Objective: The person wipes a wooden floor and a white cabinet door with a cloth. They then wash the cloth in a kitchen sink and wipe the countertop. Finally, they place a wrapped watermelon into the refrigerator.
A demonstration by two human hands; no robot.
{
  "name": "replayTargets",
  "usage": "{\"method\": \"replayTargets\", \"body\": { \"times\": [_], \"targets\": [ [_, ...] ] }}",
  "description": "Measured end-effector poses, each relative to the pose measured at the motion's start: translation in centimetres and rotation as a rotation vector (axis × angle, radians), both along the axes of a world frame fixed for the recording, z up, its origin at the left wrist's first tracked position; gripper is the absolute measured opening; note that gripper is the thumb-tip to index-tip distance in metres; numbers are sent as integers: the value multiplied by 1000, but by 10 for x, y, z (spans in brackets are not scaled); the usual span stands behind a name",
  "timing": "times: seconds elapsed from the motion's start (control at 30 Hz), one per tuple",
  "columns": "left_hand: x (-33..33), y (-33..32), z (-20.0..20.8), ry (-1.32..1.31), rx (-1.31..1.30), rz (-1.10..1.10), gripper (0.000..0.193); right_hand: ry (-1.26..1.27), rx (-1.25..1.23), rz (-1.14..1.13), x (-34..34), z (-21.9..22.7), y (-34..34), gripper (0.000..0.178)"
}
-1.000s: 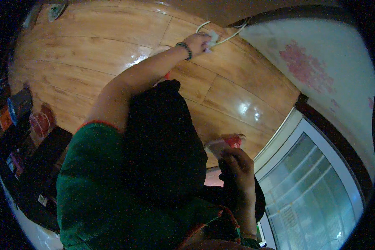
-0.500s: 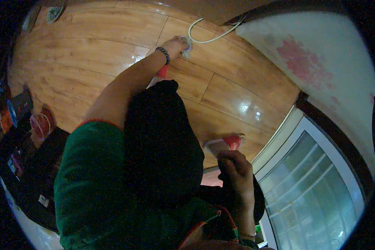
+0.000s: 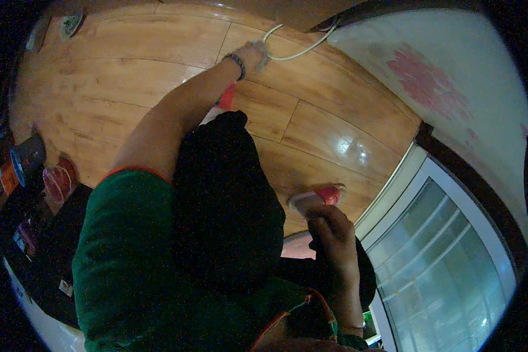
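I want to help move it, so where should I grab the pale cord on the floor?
Probably pinch the pale cord mid-curve, coming from the near side: its loop bows that way, and the left hand with a pale cloth is by its left bend.

green sleeve [image 3: 123,229] | red trim [image 3: 136,169] | black trousers [image 3: 229,205] | beaded bracelet [image 3: 237,66] | red shoe [image 3: 328,195]

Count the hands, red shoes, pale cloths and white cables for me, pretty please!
Hands: 2, one left hand and one right hand
Red shoes: 2
Pale cloth: 1
White cable: 1
Total: 6
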State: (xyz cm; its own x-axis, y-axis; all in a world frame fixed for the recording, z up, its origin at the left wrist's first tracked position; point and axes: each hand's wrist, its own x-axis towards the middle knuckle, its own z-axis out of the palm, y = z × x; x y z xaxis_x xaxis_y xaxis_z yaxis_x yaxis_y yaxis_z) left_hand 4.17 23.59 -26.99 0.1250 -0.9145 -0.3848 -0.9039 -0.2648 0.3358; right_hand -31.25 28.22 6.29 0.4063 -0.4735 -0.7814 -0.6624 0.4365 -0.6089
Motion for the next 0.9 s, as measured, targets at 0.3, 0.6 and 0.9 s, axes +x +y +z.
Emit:
{"method": "replayTargets", "body": {
  "times": [0.3,0.6,0.9],
  "targets": [
    [-55,10,32,320,-161,-212,29,9,-16,45,3,5,2,15],
    [-64,14,-9,12,94,-582,25,30,60,-45,-2,-2,0,16],
    [-41,58,11,67,19,-302,37,-14,-75,129,3,-10,-3,17]
  ]
}}
